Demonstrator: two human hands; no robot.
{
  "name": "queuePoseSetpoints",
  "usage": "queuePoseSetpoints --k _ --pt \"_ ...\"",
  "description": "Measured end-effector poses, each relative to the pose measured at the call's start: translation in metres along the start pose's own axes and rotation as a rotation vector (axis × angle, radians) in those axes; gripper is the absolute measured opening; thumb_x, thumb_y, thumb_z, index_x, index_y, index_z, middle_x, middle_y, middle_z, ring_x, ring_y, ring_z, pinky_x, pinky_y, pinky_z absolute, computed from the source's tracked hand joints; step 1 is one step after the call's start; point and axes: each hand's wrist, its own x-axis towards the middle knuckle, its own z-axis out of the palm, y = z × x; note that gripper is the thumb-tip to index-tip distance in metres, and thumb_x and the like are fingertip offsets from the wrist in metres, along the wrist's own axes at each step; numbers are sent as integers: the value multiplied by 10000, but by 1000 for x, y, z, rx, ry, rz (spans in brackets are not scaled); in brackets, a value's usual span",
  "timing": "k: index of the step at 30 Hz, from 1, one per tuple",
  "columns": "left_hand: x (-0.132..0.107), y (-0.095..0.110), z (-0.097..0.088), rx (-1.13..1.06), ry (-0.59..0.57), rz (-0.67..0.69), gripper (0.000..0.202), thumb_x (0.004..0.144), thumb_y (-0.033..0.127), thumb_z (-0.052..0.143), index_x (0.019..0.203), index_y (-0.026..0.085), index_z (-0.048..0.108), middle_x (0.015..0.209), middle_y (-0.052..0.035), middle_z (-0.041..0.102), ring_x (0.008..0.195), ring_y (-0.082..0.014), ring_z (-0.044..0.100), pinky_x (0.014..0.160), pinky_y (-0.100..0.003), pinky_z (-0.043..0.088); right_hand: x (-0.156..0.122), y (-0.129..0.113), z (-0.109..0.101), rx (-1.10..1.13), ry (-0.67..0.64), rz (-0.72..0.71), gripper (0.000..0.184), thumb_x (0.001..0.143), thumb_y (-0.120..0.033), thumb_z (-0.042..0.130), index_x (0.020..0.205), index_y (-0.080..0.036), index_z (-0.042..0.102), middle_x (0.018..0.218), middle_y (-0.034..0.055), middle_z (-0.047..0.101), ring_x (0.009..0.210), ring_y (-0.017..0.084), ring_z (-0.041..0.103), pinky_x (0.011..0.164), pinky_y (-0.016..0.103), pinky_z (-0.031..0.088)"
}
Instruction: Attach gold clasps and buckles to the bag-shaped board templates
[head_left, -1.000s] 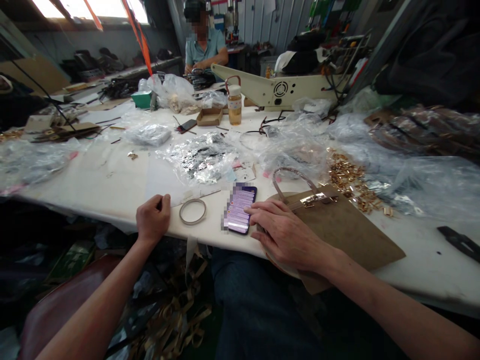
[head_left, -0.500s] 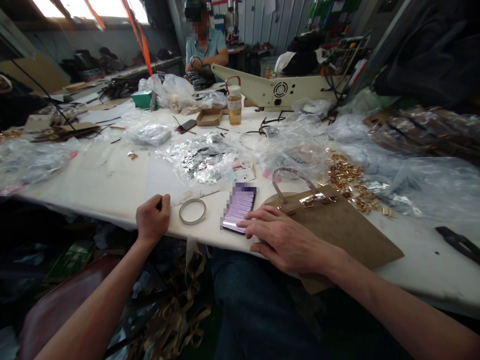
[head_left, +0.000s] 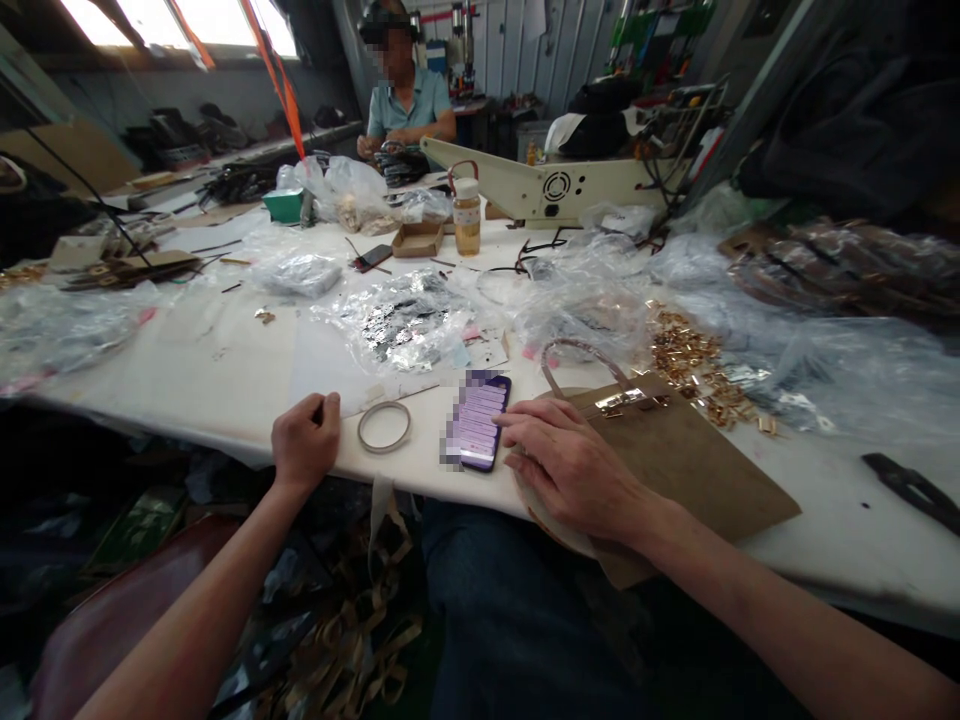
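— Purple-lit phone [head_left: 480, 432]: where?
— Flat at the white table's [head_left: 247, 370] near edge, between a metal ring [head_left: 384, 425] and a brown bag [head_left: 697, 465].
— The hands?
— Right hand [head_left: 574, 465] spread, fingertips touching the phone; left hand [head_left: 306, 440] curled closed beside the ring.

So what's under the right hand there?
The right hand lies flat on the rounded end of a brown bag and reaches the edge of the phone. The part of the bag beneath the palm is covered, so anything there cannot be seen.
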Motion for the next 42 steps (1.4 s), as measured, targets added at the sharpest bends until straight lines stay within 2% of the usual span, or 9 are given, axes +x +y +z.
queuePoseSetpoints --k 3,7,11,19,24,30,34,37,42 --pt "0 0 -1 -7 8 15 485 1067 436 592 665 212 439 609 19 378 607 -150 366 660 -329 271 1 0 0 -19 19 21 140 1141 -128 568 1220 -215 643 1373 126 708 1347 342 607 1166 573 465" --pt "-1 -1 0 -2 -1 -2 493 1072 449 588 667 212 436 616 17 390 612 -151 367 664 -326 277 1 -2 0 26 -52 -44 181 1119 -95 552 1218 -217 644 1361 118 719 1349 329 619 1171 559 467" --pt "-1 0 0 -7 3 -2 492 1069 450 587 667 213 432 612 17 386 609 -150 367 658 -326 267 1 -4 -1 60 -99 -69 140 1133 -117 578 1208 -217 641 1372 102 725 1372 318 608 1196 545 448" --pt "1 2 -2 16 -21 -7 466 1069 433 578 676 218 447 617 1 428 624 -167 417 667 -325 278 6 -6 -3 25 -346 -123 194 1125 -139 655 1297 -227 639 1604 93 599 1507 317 507 1299 581 353" --pt "1 -1 -1 24 -27 -18 464 1073 433 577 677 218 464 625 -6 450 627 -170 425 668 -329 278 9 -8 -4 29 -405 -123 176 1104 -169 710 1259 -234 654 1624 77 584 1538 307 481 1332 563 324" --pt "0 -2 -1 10 -8 1 463 1072 434 579 681 216 464 622 2 435 617 -164 418 667 -331 276 8 -6 -2 30 -403 -117 149 1130 -198 708 1260 -237 647 1629 75 580 1558 302 460 1353 552 290" --pt "0 -3 0 6 -7 3 476 1075 439 578 677 217 442 623 10 410 617 -159 406 663 -333 275 8 -6 -3 42 -392 -123 152 1129 -187 686 1265 -237 640 1612 85 593 1536 308 482 1333 564 319" --pt "0 -3 0 3 -6 7 484 1082 449 570 677 216 446 626 12 408 618 -156 404 662 -334 276 8 -6 -4 53 -308 -110 164 1123 -158 638 1271 -227 629 1597 108 600 1492 315 524 1292 562 372" --pt "0 -2 -1 8 -11 4 475 1075 445 566 677 217 442 622 12 403 614 -157 390 662 -332 274 5 -6 -2 73 -152 -80 97 1157 -175 577 1211 -234 631 1416 107 704 1390 324 599 1204 551 460"
